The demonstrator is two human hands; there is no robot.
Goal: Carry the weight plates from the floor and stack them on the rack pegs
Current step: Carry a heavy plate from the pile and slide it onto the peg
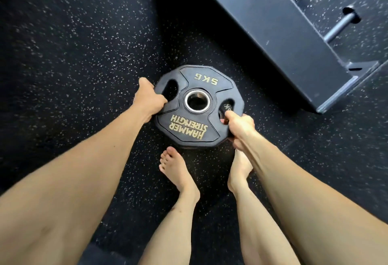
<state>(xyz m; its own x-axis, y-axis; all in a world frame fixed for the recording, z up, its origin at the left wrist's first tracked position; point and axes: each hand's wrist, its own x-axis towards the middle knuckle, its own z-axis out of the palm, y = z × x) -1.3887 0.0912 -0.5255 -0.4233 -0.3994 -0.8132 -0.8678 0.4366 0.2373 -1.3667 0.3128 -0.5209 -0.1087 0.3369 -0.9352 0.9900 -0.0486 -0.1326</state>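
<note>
Plate: black rubber weight plate (198, 105), many-sided, marked "5 KG" and "HAMMER STRENGTH" in gold, with a metal-ringed centre hole and two grip slots; it sits low over the speckled floor (69, 59), just ahead of the person's toes. Whether it touches the floor or is lifted clear, I cannot tell.
Left hand: left hand (148, 100) clamped on the plate's left edge, thumb on the top face beside the left slot, fingers wrapped under the rim.
Right hand: right hand (239, 126) clenched on the plate's right side, thumb hooked into the right grip slot, fingers curled beneath the rim.
Arms: both bare forearms reach down and forward to the plate from either side.
Feet: bare left foot (176, 172) flat on the floor just behind the plate; bare right foot (240, 171) partly hidden behind the right wrist.
Rack: dark steel rack (279, 33) lies up and to the right, near the plate but apart from it.
Pegs: two grey metal pegs (338, 27) jut from the rack's far side, both bare.
</note>
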